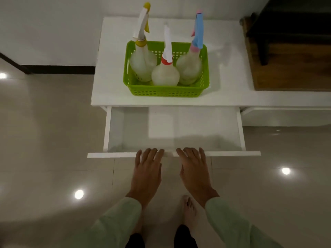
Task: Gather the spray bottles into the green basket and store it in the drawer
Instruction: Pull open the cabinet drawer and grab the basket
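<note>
L hand (147, 164) + R hand (194, 165) flat on drawer (232, 153) front | basket (165, 91) beyond, apart

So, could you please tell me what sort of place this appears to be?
Probably a home room: glossy beige floor tiles, a low white cabinet with an open drawer, and a bare foot.

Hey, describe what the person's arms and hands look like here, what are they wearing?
Both arms are covered by long, loose, pale mint-green sleeves that end at the wrists. The left hand and right hand are bare: no gloves, and no rings, watch or bracelets can be seen. The fabric looks plain, with no visible markings or cuffs.
</note>
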Demonstrator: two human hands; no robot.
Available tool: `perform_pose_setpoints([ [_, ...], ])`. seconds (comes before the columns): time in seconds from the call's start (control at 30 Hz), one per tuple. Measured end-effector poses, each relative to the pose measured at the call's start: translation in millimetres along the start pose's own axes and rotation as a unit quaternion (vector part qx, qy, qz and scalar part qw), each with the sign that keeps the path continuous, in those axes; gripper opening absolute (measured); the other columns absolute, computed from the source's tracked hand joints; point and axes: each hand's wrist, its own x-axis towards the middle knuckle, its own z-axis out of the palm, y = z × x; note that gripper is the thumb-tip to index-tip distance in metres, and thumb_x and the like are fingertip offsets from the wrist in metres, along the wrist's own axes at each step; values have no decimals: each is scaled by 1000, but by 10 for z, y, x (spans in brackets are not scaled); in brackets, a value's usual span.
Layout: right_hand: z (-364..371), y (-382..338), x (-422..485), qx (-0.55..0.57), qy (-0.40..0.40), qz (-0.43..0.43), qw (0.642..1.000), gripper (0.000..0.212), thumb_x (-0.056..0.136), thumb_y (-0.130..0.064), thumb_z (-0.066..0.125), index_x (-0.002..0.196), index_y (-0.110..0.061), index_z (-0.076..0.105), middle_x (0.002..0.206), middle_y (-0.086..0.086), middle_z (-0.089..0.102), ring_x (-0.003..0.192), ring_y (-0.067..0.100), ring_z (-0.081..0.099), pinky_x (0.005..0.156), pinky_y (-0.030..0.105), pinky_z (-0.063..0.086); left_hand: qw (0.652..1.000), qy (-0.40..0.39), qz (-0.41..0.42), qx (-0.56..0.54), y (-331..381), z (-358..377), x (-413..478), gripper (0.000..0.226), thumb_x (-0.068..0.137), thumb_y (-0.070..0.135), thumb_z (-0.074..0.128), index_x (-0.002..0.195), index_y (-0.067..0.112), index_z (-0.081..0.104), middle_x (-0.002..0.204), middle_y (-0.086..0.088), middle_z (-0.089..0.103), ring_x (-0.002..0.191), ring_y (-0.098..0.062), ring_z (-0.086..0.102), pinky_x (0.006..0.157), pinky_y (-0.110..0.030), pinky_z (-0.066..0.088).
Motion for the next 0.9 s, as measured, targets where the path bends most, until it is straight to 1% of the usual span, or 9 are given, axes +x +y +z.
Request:
perform_pose_setpoints([
  [0.13,94,-14,-24,19,-3,12,1000,53,79,5,63,127,-16,66,118,6,68,115,30,62,116,54,35,999,-38,-34,5,-64,61,-23,48,94,8,56,139,21,51,140,0,58,136,-20,47,120,-47,27],
  [0.27,135,0,-188,28,-18,17,999,41,86,-2,61,122,-20,69,114,2,70,111,27,64,111,50,40,998,-40,-50,-19,-1,65,-181,41,93,10,58,133,22,57,132,2,64,128,-19,55,115,-47,34],
  [0.43,-58,47,-196,110,-94,10,989,43,100,-31,48,143,-26,52,143,-4,54,134,17,46,115,35,30,995,-11,-52,-84,3,-18,-161,37,98,21,53,135,19,55,132,0,64,125,-19,57,111,-43,41],
  [0.5,-303,47,-62,166,-50,16,985,44,100,-37,52,143,-25,51,146,-4,52,136,15,45,114,34,33,991,20,-58,-116,8,-177,-19,38,99,23,52,137,17,54,135,-3,62,127,-19,57,112,-39,40],
  [0.57,-615,21,175,241,46,33,969,39,98,-33,59,135,-23,58,138,-4,58,128,16,52,108,36,43,983,63,-76,-156,8,-416,209,38,100,24,51,137,18,53,137,-3,60,127,-19,56,112,-38,41],
  [0.63,-915,21,474,316,145,61,936,33,95,-26,65,127,-21,61,129,-4,62,120,17,57,101,41,49,968,123,-95,-196,0,-696,483,36,101,25,49,135,18,53,137,-2,59,127,-19,55,109,-40,44],
  [0.7,-1172,31,810,375,204,97,899,34,95,-22,66,128,-17,60,128,-2,61,118,19,58,98,46,51,949,189,-110,-227,-14,-990,787,35,101,25,48,134,17,53,136,-2,58,127,-19,53,108,-37,43],
  [0.8,-1401,51,1312,409,211,152,875,48,95,-26,65,139,-17,48,140,2,51,125,23,54,101,49,49,926,268,-118,-239,-65,-1322,1263,37,99,23,50,134,13,51,138,-6,53,128,-21,49,106,-24,36],
  [0.9,-1485,85,1783,430,136,216,866,64,95,-31,62,150,-18,32,150,8,42,131,28,49,107,42,42,920,262,-153,-249,-159,-1469,1724,49,96,21,53,142,8,40,147,-10,41,135,-26,41,108,-31,34],
])
